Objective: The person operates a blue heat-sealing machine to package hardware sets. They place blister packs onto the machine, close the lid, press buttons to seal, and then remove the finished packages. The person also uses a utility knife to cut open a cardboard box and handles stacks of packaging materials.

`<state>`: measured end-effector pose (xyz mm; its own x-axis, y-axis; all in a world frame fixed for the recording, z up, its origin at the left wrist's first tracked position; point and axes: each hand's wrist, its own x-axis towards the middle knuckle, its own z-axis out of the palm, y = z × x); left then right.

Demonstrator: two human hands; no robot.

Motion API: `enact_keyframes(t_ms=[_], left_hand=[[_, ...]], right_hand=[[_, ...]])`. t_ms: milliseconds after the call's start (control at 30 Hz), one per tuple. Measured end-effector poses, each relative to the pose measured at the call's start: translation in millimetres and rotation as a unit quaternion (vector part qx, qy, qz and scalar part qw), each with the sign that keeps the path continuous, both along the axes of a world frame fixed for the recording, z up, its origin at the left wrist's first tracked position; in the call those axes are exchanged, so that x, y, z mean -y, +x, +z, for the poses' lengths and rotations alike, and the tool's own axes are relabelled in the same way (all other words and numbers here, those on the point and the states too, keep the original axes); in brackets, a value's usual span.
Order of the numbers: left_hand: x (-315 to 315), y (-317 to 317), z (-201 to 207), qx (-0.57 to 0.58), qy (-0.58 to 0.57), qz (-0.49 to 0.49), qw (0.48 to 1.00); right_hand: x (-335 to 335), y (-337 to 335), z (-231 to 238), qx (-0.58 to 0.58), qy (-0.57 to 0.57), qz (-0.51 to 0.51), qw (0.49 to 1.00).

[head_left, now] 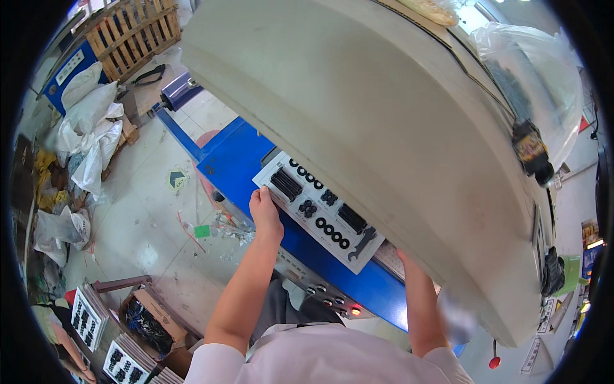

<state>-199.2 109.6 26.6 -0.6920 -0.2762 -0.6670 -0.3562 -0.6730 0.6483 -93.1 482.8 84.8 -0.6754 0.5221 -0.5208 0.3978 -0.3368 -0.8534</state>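
Observation:
A white card [311,216] carries black rings, bundles of black rods, small black parts and a dark wrench. It lies slanted over the blue machine bed [236,160], and its far edge runs under the big beige hood [358,121]. My left hand [265,212] is closed on the card's left corner, thumb on the edge and the other fingers mostly out of sight. Just past the card's right end is my right hand [412,264], beside a pale dotted plate [389,257]. The hood covers most of its fingers, so their grip does not show.
Knobs and a lit red button [355,312] line the machine's front panel. Stacks of similar cards [125,363] stand at lower left, beside an open carton [157,320] and another person's arm [70,345]. White sacks [89,121] and a wooden pallet [134,35] are farther back left.

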Motion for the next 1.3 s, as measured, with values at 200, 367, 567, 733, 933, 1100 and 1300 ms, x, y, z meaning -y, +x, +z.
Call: enact_keyframes(t_ms=[200, 367, 567, 733, 933, 1100, 1300], left_hand=[[24, 10, 12, -0.049, -0.036, -0.105, 0.993], [49, 8, 3, -0.050, -0.221, -0.238, 0.945], [49, 4, 26, -0.030, -0.052, -0.333, 0.941], [41, 13, 35, -0.069, -0.081, -0.318, 0.942], [15, 31, 53, -0.084, -0.096, -0.301, 0.945], [-39, 86, 85, -0.079, -0.019, -0.342, 0.936], [-112, 165, 85, -0.050, 0.071, -0.414, 0.906]], right_hand=[[-8, 12, 8, 0.012, 0.058, -0.018, 0.998], [-11, -5, 6, 0.019, 0.111, -0.004, 0.994], [3, -51, -18, 0.027, 0.184, 0.040, 0.982], [15, -66, -30, 0.023, 0.226, 0.077, 0.971], [-2, -60, -23, 0.007, 0.279, 0.100, 0.955], [-57, -7, 11, 0.008, 0.349, 0.085, 0.933], [-129, 68, 33, 0.035, 0.411, 0.071, 0.908]])
